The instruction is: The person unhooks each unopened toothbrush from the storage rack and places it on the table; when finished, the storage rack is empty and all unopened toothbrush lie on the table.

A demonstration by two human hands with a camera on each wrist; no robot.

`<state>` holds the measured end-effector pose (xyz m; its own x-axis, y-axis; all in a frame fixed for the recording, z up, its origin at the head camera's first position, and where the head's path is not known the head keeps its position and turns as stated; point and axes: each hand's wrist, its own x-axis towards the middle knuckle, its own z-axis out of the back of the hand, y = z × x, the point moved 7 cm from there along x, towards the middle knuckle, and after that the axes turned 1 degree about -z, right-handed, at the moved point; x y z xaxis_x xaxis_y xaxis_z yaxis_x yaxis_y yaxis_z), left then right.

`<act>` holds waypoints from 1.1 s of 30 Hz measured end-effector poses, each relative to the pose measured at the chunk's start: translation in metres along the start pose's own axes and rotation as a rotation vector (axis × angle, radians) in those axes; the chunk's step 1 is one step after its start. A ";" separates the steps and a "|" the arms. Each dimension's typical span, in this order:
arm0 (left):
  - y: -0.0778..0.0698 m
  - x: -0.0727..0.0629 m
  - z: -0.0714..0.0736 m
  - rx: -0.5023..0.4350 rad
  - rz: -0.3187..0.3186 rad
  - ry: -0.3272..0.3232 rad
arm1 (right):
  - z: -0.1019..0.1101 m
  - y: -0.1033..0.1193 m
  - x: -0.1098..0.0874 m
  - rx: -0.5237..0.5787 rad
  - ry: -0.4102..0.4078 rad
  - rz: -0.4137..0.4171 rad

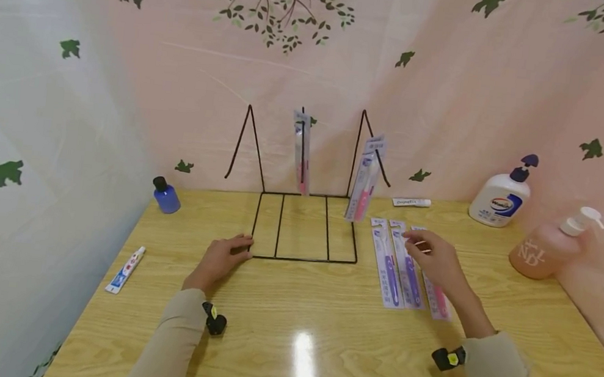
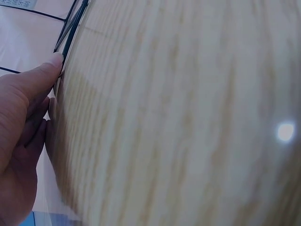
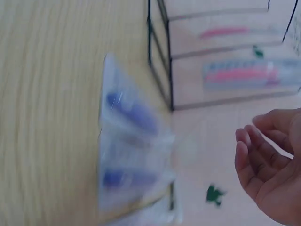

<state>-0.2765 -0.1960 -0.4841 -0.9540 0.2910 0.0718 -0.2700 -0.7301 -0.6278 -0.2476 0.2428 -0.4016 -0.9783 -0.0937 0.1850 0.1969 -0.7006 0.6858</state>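
Note:
A black wire display rack stands against the back cloth. My left hand grips its front left corner, with the thumb against the wire in the left wrist view. A packaged toothbrush with a pink handle hangs on the middle hook; pink-handled toothbrush packs hang on the right one. Right of the rack lie two purple toothbrush packs and a pink one, partly covered by my right hand. That hand is over the packs' top ends, fingers loosely bent and holding nothing.
A small white tube lies behind the packs. White and pink pump bottles stand at the right. A blue bottle and a toothpaste tube are at the left. Patterned cloth hangs behind the wooden table.

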 end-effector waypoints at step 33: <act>0.002 0.002 0.000 0.003 -0.008 -0.003 | -0.098 0.173 0.125 0.390 -0.194 0.223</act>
<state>-0.2790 -0.1966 -0.4847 -0.9524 0.2945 0.0790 -0.2775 -0.7298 -0.6248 -0.3426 0.0402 -0.3288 -0.8866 -0.0518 0.4597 0.4462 -0.3582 0.8201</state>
